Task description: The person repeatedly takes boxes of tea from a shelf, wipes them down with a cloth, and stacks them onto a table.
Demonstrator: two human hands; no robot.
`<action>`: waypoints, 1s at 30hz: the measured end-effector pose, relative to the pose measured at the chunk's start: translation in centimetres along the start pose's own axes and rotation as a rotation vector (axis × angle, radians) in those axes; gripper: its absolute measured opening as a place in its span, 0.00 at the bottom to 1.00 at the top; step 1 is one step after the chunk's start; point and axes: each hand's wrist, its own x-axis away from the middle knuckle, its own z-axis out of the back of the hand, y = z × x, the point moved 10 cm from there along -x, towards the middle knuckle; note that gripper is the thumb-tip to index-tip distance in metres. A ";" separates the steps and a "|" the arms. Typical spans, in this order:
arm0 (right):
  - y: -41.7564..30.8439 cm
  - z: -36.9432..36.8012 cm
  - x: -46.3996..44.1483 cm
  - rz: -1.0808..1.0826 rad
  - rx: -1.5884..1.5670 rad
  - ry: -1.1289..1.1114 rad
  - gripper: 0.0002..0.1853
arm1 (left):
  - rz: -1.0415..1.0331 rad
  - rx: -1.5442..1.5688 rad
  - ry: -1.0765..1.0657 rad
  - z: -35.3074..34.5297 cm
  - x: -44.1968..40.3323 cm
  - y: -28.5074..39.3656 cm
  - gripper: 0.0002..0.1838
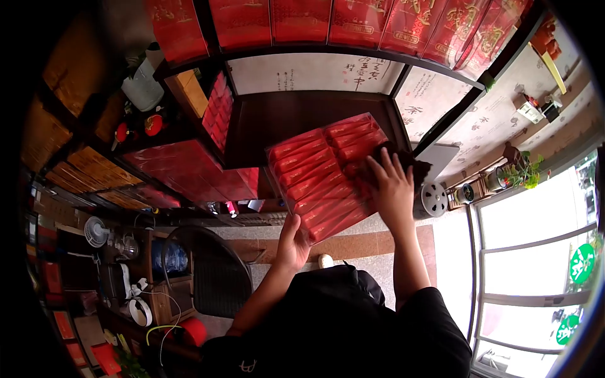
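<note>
A clear-lidded box (312, 170) with two rows of red packets is tilted in front of the dark shelf. My left hand (293, 244) grips its lower left edge, the thumb on the near side and the other fingers mostly hidden beneath. Across the box's right side lies a dark brown cloth (416, 169), bunched up and partly hanging past the edge. Over this cloth my right hand (394, 189) presses with its fingers a little apart, holding it against the lid.
Red gift boxes (356, 25) stand in a row on the upper shelf. Below it is a dark shelf board (302, 113). A black chair (217, 277) is at lower left, a small white fan (96, 232) beyond it. Glass doors (535, 264) are on the right.
</note>
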 end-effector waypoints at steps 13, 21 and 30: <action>-0.1 -3.3 -4.8 0.009 -0.190 0.084 0.26 | -0.059 -0.162 0.138 2.3 -1.2 -0.9 0.34; -16.2 -4.6 0.8 0.589 -0.477 -0.076 0.24 | -0.042 -0.034 0.247 4.1 -1.1 -2.4 0.35; -0.4 -4.0 -7.8 -0.043 -0.132 0.215 0.26 | -0.127 -0.144 0.159 2.0 -1.3 -1.2 0.35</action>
